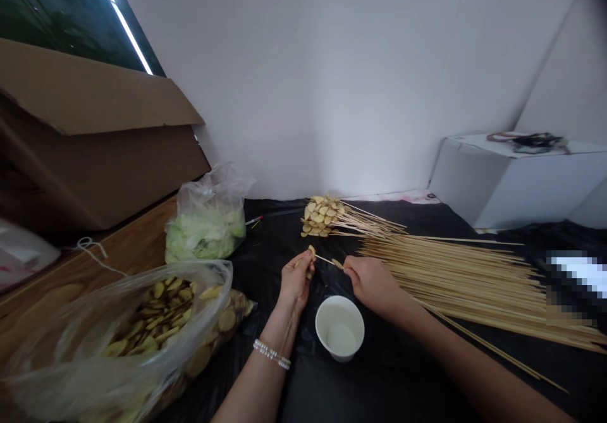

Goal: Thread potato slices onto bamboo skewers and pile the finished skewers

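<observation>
My left hand pinches a pale round slice, which looks like potato, at one end of a thin wooden skewer. My right hand is closed around the skewer's other side, with another slice on the stick just ahead of its fingertips. A white paper cup stands below and between my hands, with pale liquid seeming to lie in it. Behind them rests a pile of skewered slices, sticks pointing right. Many bare skewers lie beside my right forearm.
An open plastic bag of slices sits at the left front. Behind it is a bag of pale green vegetable pieces. A large cardboard box stands at far left, a white box at right. A pen lies on the black covering.
</observation>
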`<state>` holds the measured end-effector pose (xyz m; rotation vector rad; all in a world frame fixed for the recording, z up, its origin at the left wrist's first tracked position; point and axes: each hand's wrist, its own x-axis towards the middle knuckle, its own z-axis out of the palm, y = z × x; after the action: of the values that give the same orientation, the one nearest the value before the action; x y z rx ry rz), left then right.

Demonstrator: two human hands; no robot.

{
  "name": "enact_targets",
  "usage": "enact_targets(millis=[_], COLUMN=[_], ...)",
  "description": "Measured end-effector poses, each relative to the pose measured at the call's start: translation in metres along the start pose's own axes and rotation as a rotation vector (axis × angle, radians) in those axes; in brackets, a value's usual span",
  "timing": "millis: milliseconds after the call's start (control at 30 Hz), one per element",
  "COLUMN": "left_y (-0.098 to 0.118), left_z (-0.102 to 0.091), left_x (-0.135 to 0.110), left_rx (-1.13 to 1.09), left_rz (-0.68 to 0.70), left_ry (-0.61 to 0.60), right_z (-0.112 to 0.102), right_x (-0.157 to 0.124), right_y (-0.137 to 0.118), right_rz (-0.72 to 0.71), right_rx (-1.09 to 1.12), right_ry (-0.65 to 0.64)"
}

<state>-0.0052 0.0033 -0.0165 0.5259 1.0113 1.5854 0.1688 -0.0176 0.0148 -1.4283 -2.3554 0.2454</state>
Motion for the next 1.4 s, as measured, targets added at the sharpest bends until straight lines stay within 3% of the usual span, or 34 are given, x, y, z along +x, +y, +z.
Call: enact_targets(millis=[333, 733, 900, 1200, 1400], left_y=[0.001, 0.001, 0.002, 0.001, 0.004], left_z=[0.004, 0.005, 0.005, 0.004, 0.005], left_x=[-0.003, -0.003, -0.004, -0.004, -0.006], left_rx=[-0.020, -0.020, -0.009, -0.016, -0.018], left_rz=[-0.043, -0.084, -0.099, -0.085, -0.121], left_ry=[-0.047, -0.047, -0.070, -0.075, -0.103], right_z=[0.003, 0.002, 0.003, 0.003, 0.001], right_x=[-0.002, 0.003, 0.005, -0.001, 0.005], right_y=[-0.001, 0.011, 0.014, -0.001, 0.008], right_rz=[-0.012, 0.012, -0.023, -0.026, 0.020], right_rx=[-0.132, 0.105, 0.149, -0.103, 0.259], right_ry=[0.098, -0.053, -0.054, 0.066, -0.046])
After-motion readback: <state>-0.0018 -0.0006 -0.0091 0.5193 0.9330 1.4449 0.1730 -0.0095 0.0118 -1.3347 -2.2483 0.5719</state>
